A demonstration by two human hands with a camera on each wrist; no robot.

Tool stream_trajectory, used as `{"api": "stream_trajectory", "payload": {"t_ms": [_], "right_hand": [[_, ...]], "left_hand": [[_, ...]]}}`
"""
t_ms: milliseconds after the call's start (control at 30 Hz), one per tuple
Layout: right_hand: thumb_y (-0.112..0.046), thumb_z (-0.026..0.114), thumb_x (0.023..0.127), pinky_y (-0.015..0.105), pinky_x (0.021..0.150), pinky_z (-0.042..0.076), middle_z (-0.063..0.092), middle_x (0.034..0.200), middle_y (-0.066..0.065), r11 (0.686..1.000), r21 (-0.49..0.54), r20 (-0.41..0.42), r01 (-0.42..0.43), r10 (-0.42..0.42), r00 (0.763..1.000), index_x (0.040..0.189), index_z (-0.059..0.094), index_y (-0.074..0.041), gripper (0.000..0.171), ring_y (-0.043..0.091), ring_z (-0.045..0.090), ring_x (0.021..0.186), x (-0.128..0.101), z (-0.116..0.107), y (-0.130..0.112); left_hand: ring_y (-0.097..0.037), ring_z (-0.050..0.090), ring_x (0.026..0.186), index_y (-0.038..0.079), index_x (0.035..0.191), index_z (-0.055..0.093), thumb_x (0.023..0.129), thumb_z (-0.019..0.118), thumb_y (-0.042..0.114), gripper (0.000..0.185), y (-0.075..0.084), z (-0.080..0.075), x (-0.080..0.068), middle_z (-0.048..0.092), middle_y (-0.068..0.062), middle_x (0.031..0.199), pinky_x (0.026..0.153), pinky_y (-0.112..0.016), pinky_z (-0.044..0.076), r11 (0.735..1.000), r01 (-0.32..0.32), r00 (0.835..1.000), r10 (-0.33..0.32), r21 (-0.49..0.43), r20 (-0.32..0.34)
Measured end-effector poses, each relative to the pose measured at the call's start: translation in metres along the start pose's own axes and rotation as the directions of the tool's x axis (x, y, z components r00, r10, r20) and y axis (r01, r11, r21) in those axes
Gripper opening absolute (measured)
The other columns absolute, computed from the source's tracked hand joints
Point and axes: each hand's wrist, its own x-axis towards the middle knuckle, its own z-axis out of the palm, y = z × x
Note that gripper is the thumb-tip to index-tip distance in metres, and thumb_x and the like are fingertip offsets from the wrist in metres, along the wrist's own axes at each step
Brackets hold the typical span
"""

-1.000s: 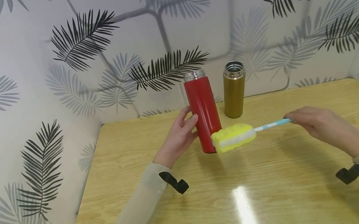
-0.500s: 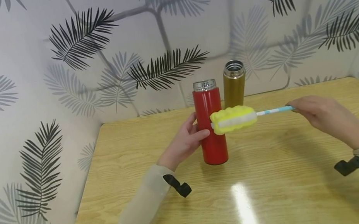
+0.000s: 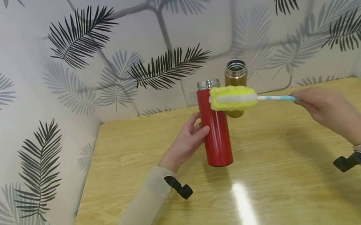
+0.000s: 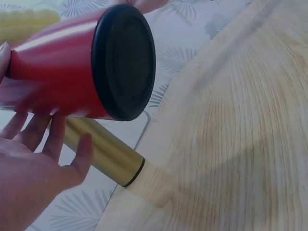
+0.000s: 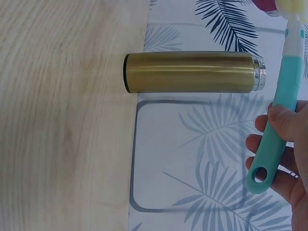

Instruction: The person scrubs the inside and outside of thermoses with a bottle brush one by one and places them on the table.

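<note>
My left hand [image 3: 195,130] grips a red steel bottle [image 3: 216,130] by its left side and holds it upright near the table's middle. Its open silver mouth faces up. In the left wrist view the red bottle [image 4: 57,72] shows its whole black base, a little off the wood. My right hand [image 3: 302,100] pinches the teal handle of a bottle brush [image 3: 275,98]. The brush's yellow sponge head [image 3: 233,97] hovers level beside the bottle's rim, to its right. The right wrist view shows the brush handle [image 5: 281,115] between thumb and fingers.
A gold bottle [image 3: 235,76] stands open-topped at the table's back edge, behind the sponge; it also shows as gold bottle [image 5: 190,72] and gold bottle [image 4: 101,154]. The wooden table [image 3: 285,190] is boxed by leaf-patterned walls [image 3: 21,94] at left and back.
My left hand has set the tilted red bottle upright and drawn it slightly right. My right hand has raised the brush from low beside the bottle to its rim height.
</note>
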Motion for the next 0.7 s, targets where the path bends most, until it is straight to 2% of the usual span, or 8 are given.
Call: {"api": "stream_trajectory", "payload": {"t_ms": [67, 133, 233, 367, 533, 700], "right_hand": [[-0.046, 0.036, 0.111, 0.045, 0.074, 0.053, 0.074, 0.094, 0.014, 1.0, 0.007, 0.011, 0.004, -0.005, 1.0, 0.112, 0.074, 0.0, 0.06, 0.033, 0.071, 0.085, -0.001, 0.004, -0.001], [-0.046, 0.036, 0.111, 0.045, 0.074, 0.054, 0.075, 0.094, 0.014, 1.0, 0.021, 0.026, 0.008, -0.009, 1.0, 0.111, 0.075, 0.001, 0.061, 0.032, 0.071, 0.085, -0.002, 0.007, -0.001], [-0.048, 0.035, 0.112, 0.044, 0.074, 0.054, 0.076, 0.096, 0.013, 0.999, 0.029, 0.049, 0.012, -0.014, 0.999, 0.112, 0.075, 0.001, 0.063, 0.031, 0.072, 0.086, -0.005, 0.01, -0.003], [-0.049, 0.033, 0.111, 0.044, 0.075, 0.055, 0.076, 0.1, 0.011, 0.999, 0.043, 0.087, 0.017, -0.021, 0.996, 0.113, 0.075, 0.0, 0.064, 0.03, 0.072, 0.089, -0.009, 0.012, -0.005], [-0.05, 0.03, 0.111, 0.043, 0.074, 0.057, 0.076, 0.102, 0.008, 0.998, 0.054, 0.144, 0.041, -0.048, 0.988, 0.114, 0.075, -0.003, 0.065, 0.029, 0.073, 0.09, -0.014, 0.015, -0.008], [-0.048, 0.027, 0.11, 0.043, 0.073, 0.058, 0.076, 0.104, 0.007, 0.996, 0.069, 0.183, 0.056, -0.068, 0.981, 0.115, 0.075, -0.003, 0.066, 0.029, 0.073, 0.09, -0.022, 0.018, -0.008]], "left_hand": [[-0.021, 0.057, 0.123, 0.012, 0.157, 0.028, 0.075, 0.085, 0.06, 0.111, 0.0, 0.001, 0.001, 0.055, -0.012, 0.138, 0.107, -0.037, 0.048, 1.0, -0.012, 1.0, 0.012, -0.016, 0.001], [-0.02, 0.056, 0.125, 0.011, 0.158, 0.027, 0.074, 0.085, 0.061, 0.113, 0.0, 0.001, 0.0, 0.053, -0.01, 0.138, 0.107, -0.038, 0.047, 0.999, -0.022, 1.0, 0.022, -0.043, -0.002], [-0.022, 0.052, 0.13, 0.011, 0.16, 0.025, 0.074, 0.085, 0.06, 0.116, 0.001, 0.0, -0.001, 0.049, -0.012, 0.145, 0.112, -0.042, 0.044, 0.998, -0.027, 1.0, 0.027, -0.058, -0.005], [-0.027, 0.047, 0.138, 0.012, 0.163, 0.024, 0.076, 0.083, 0.061, 0.116, 0.003, -0.003, -0.002, 0.043, -0.017, 0.155, 0.119, -0.051, 0.038, 0.999, -0.036, 0.999, 0.036, -0.028, -0.02], [-0.03, 0.045, 0.142, 0.014, 0.162, 0.029, 0.083, 0.076, 0.062, 0.104, 0.006, -0.006, -0.001, 0.043, -0.016, 0.158, 0.116, -0.055, 0.04, 0.997, -0.077, 0.996, 0.078, 0.026, -0.051], [-0.028, 0.047, 0.139, 0.013, 0.161, 0.032, 0.082, 0.077, 0.06, 0.102, 0.01, -0.007, 0.0, 0.045, -0.016, 0.156, 0.111, -0.059, 0.043, 0.995, -0.1, 0.993, 0.101, 0.005, -0.058]]}}
